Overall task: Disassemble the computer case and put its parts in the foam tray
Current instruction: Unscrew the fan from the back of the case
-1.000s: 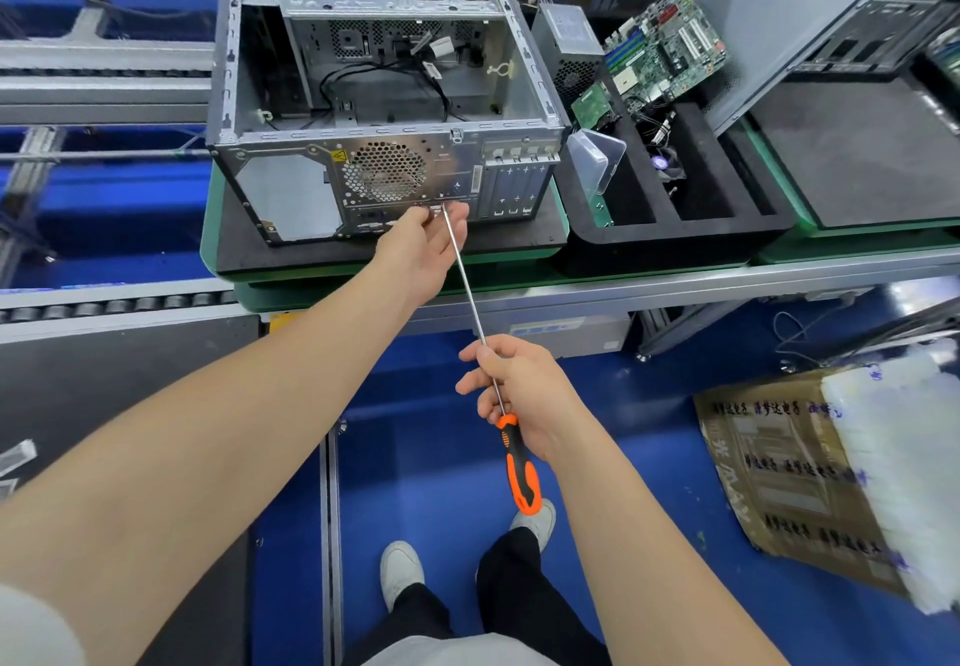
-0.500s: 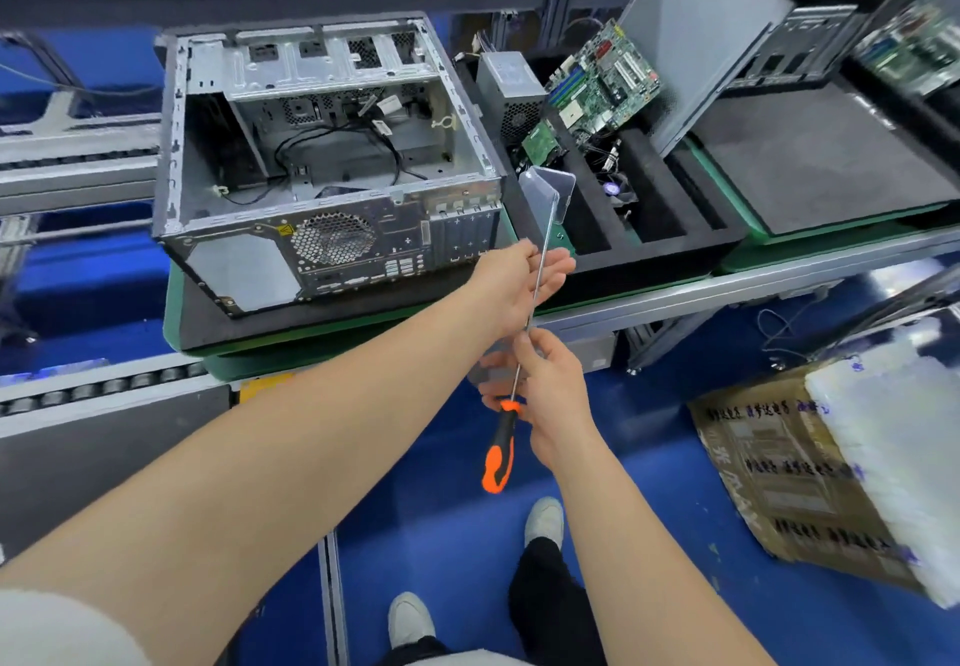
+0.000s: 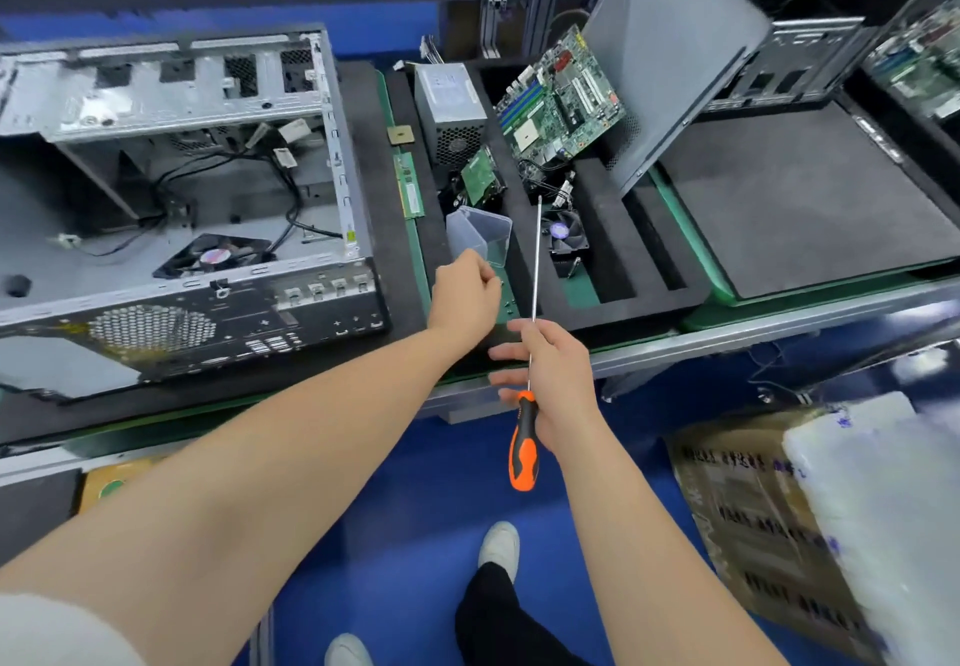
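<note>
The opened computer case (image 3: 182,229) lay on the bench (image 3: 779,322) left of the foam tray (image 3: 608,229), just beside the left hand (image 3: 465,291). That hand hovered at the tray's near-left corner over a clear tub (image 3: 480,237), fingers curled; whether they held anything could not be told. Before the tray's near edge, the right hand (image 3: 550,369) gripped a screwdriver (image 3: 523,452) by its shaft, above blue floor (image 3: 415,483).

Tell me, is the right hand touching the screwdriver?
Touching. The head view shows the right hand gripping the screwdriver by its metal shaft, just above the orange handle.
</note>
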Motion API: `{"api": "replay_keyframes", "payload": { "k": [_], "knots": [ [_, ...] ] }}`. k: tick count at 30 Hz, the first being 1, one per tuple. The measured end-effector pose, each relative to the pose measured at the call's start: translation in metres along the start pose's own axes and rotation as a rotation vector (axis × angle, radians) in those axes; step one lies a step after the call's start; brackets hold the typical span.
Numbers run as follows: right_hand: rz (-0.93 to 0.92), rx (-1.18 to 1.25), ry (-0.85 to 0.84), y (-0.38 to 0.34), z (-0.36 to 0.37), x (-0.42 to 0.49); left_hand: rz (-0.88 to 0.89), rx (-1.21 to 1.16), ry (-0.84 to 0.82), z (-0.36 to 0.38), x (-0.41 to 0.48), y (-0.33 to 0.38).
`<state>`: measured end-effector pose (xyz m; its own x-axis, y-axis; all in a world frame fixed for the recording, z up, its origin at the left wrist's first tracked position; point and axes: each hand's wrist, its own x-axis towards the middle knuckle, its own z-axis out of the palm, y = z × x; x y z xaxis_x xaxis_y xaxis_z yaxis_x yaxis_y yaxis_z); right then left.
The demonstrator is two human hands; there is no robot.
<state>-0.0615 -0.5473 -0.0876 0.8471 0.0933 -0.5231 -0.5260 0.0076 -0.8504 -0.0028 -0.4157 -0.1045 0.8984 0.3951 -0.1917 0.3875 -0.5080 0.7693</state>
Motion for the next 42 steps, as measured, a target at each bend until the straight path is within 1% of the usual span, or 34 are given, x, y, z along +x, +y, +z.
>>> {"api": "replay_keyframes", "payload": {
  "k": [5, 7, 9, 11, 13, 17, 19, 20, 21, 22, 24, 25, 26, 27, 29, 31, 32, 33, 34, 35, 36, 37, 38, 39, 40, 41, 42],
  "knots": [
    [0.051, -0.003, -0.037, -0.012, -0.014, 0.035, 0.04, 0.232, -0.003, 0.011, 0.022, -0.004],
    [0.07, -0.019, -0.051, -0.016, -0.015, 0.045, 0.03, 0.269, -0.031, 0.012, 0.028, -0.004],
    [0.089, -0.027, -0.062, -0.023, -0.012, 0.055, 0.017, 0.196, -0.013, 0.012, 0.03, -0.003],
    [0.107, -0.01, -0.065, -0.033, -0.002, 0.066, -0.021, 0.057, 0.069, 0.008, 0.026, -0.003],
    [0.122, -0.005, -0.081, -0.044, 0.015, 0.078, -0.042, -0.033, 0.168, -0.001, 0.021, -0.001],
    [0.071, -0.049, -0.268, -0.063, 0.063, 0.097, -0.059, -0.174, 0.318, -0.031, 0.019, 0.005],
    [0.045, -0.152, -0.306, -0.071, 0.086, 0.111, -0.114, -0.215, 0.332, -0.045, 0.022, 0.01],
    [-0.02, -0.277, -0.321, -0.073, 0.099, 0.119, -0.151, -0.236, 0.326, -0.05, 0.024, 0.012],
    [-0.078, -0.365, -0.316, -0.072, 0.111, 0.133, -0.187, -0.254, 0.321, -0.053, 0.027, 0.013],
    [-0.113, -0.385, -0.256, -0.075, 0.119, 0.14, -0.218, -0.267, 0.311, -0.056, 0.029, 0.014],
    [-0.476, -0.907, -0.217, -0.063, 0.123, 0.157, -0.255, -0.288, 0.268, -0.058, 0.031, 0.016],
    [-0.556, -1.049, -0.217, -0.058, 0.129, 0.174, -0.27, -0.289, 0.244, -0.058, 0.032, 0.016],
    [-0.57, -1.142, -0.245, -0.055, 0.134, 0.187, -0.287, -0.277, 0.227, -0.058, 0.032, 0.017],
    [-0.543, -1.189, -0.231, -0.053, 0.14, 0.193, -0.303, -0.257, 0.218, -0.058, 0.032, 0.017],
    [-0.485, -1.157, -0.233, -0.042, 0.139, 0.195, -0.327, -0.226, 0.203, -0.056, 0.032, 0.014],
    [-0.493, -1.061, -0.201, -0.04, 0.138, 0.195, -0.341, -0.231, 0.183, -0.054, 0.032, 0.012],
    [-0.475, -0.973, -0.185, -0.045, 0.137, 0.182, -0.343, -0.233, 0.176, -0.054, 0.031, 0.011],
    [-0.415, -0.856, -0.192, -0.05, 0.138, 0.167, -0.34, -0.233, 0.171, -0.054, 0.031, 0.011],
    [-0.234, -0.75, -0.208, -0.058, 0.143, 0.141, -0.334, -0.233, 0.17, -0.055, 0.031, 0.012],
    [-0.005, -0.617, -0.264, -0.071, 0.14, 0.125, -0.328, -0.231, 0.17, -0.056, 0.031, 0.013],
    [0.048, -0.563, -0.385, -0.077, 0.137, 0.121, -0.322, -0.227, 0.171, -0.057, 0.031, 0.015],
    [0.089, -0.558, -0.391, -0.079, 0.135, 0.118, -0.319, -0.227, 0.171, -0.058, 0.032, 0.018],
    [0.005, -0.722, -0.38, -0.078, 0.138, 0.128, -0.317, -0.233, 0.167, -0.06, 0.031, 0.021],
    [-0.119, -0.925, -0.464, -0.091, 0.142, 0.127, -0.308, -0.241, 0.16, -0.061, 0.031, 0.025],
    [-0.209, -1.031, -0.374, -0.083, 0.147, 0.126, -0.29, -0.249, 0.151, -0.062, 0.03, 0.03],
    [-0.269, -1.114, -0.399, -0.081, 0.142, 0.127, -0.267, -0.25, 0.143, -0.063, 0.028, 0.036],
    [-0.328, -1.318, -0.4, -0.075, 0.147, 0.126, -0.242, -0.242, 0.133, -0.065, 0.026, 0.041]
  ]
}}
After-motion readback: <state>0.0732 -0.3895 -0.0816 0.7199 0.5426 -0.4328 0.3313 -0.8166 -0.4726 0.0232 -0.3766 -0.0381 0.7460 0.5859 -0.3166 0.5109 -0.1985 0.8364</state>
